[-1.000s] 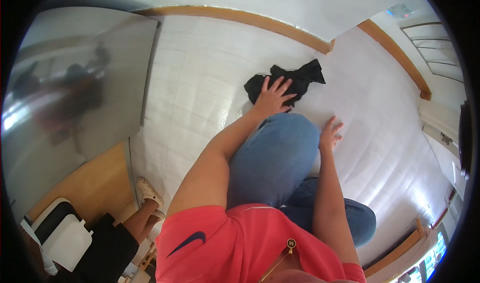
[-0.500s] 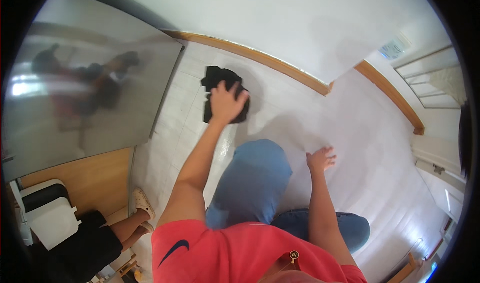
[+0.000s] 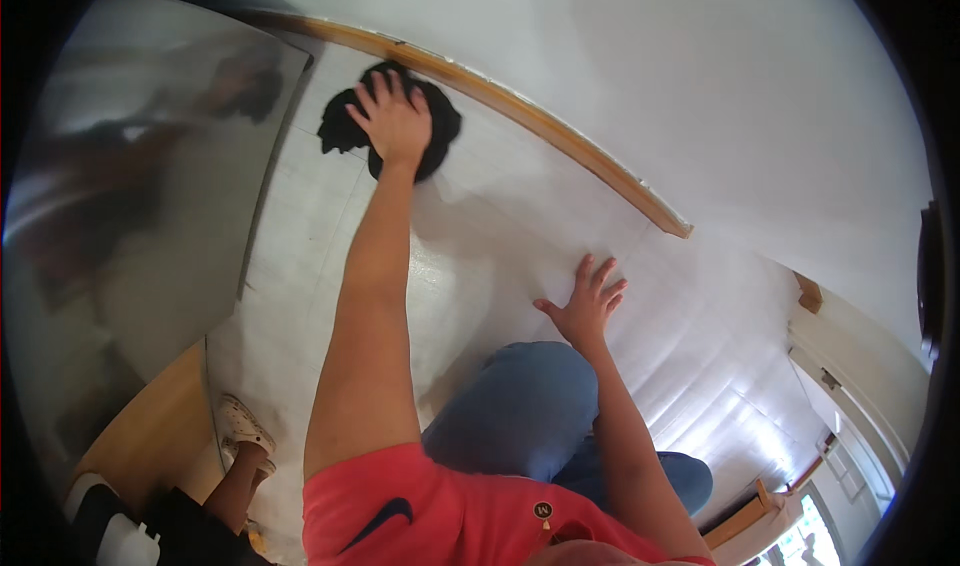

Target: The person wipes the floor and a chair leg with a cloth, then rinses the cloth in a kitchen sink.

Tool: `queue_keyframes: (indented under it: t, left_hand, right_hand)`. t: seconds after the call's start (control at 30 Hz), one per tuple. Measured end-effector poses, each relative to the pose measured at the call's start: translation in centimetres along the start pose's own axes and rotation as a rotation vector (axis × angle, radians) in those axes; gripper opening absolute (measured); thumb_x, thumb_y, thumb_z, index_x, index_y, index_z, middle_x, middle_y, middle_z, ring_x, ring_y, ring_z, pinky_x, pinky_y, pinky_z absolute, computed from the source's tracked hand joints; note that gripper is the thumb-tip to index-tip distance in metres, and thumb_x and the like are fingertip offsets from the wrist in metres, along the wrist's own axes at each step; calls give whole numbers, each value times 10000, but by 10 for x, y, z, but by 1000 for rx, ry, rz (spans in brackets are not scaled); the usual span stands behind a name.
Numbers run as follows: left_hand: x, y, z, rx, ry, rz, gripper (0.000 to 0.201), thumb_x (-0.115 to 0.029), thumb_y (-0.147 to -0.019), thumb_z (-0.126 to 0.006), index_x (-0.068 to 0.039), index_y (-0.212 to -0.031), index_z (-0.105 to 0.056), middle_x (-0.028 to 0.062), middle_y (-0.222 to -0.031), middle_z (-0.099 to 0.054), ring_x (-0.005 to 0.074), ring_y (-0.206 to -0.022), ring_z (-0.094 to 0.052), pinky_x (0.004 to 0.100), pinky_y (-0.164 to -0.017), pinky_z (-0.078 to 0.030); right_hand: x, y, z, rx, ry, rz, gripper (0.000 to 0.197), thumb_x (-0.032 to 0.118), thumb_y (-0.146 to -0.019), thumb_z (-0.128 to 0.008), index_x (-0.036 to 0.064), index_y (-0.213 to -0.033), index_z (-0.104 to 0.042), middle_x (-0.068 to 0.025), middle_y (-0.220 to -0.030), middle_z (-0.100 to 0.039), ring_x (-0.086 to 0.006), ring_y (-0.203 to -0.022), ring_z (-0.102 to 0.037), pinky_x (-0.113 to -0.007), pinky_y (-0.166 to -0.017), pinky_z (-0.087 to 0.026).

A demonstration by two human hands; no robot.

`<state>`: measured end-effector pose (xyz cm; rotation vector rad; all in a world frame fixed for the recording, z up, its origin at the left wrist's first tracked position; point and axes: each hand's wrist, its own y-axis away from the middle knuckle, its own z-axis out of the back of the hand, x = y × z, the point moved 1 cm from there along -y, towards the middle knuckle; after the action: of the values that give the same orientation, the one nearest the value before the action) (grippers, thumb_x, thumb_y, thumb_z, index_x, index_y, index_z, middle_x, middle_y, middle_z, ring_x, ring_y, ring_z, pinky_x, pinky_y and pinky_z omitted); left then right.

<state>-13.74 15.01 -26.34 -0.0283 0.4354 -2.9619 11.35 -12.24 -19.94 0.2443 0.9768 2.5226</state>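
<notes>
A crumpled black cloth [image 3: 440,131] lies on the pale floor, close to the wooden skirting. My left hand [image 3: 395,124] rests flat on top of it, palm down, with the fingers spread and stretched out rather than wrapped around it. Part of the cloth is hidden beneath the palm. To the right, my right hand [image 3: 586,304] is over the floor with thumb and fingers apart and nothing in it. Whether its fingertips touch the floor I cannot tell. My bent knee [image 3: 520,406] in blue jeans is below that hand.
A wooden skirting board [image 3: 540,131] runs along the foot of the white wall [image 3: 720,96]. On the left stands a large shiny metallic panel [image 3: 150,186]. Another person's foot in a beige clog [image 3: 245,424] is at the lower left. A door frame [image 3: 850,386] rises on the right.
My left hand and the black cloth have moved forward, closer to the skirting. My right hand has also reached forward, its fingers now more spread. The whole view has shifted with my body.
</notes>
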Motion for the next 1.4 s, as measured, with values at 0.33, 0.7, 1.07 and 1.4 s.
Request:
queue_keyframes:
  t: [0.33,0.7,1.07,1.4]
  left_hand:
    - [103,-97,-35,105,-27,2,587,-485,-894,-371,-132,-1362,-394,131,-1366,-390,336,-1266,-313,582,-1043,-184]
    - [256,157,18,68,-505,878,535,-522,-887,-388,-202,-1314,-425,89,-1356,-384,414,-1237,-313,679,-883,-308]
    - [121,2,22,110,-126,-207,619,-594,-851,-416,-205,-1333,-443,78,-1432,-344,301,-1339,-253,529,-1030,-269]
    - [366,295,104,469,-259,994,656,-604,-893,-288,-189,-1399,-333,64,-1473,-259,341,-1329,-225,611,-998,-220]
  right_hand:
    - [-1,-1,-6,-57,11,19,1164,582,-595,-745,166,-1463,-90,-235,-1492,44,-582,-1299,-17,-632,-1030,-171]
    - [8,4,0,-16,-2,7,1203,596,-578,-752,193,-1466,-48,-216,-1497,79,-580,-1301,33,-639,-1033,-148]
    - [1,-4,-16,-79,57,54,1221,627,-570,-740,172,-1463,-45,-237,-1490,77,-603,-1285,-35,-639,-1006,-207]
    - [5,-3,-13,-62,95,22,1226,628,-585,-732,185,-1462,2,-238,-1487,86,-612,-1277,-36,-639,-1011,-210]
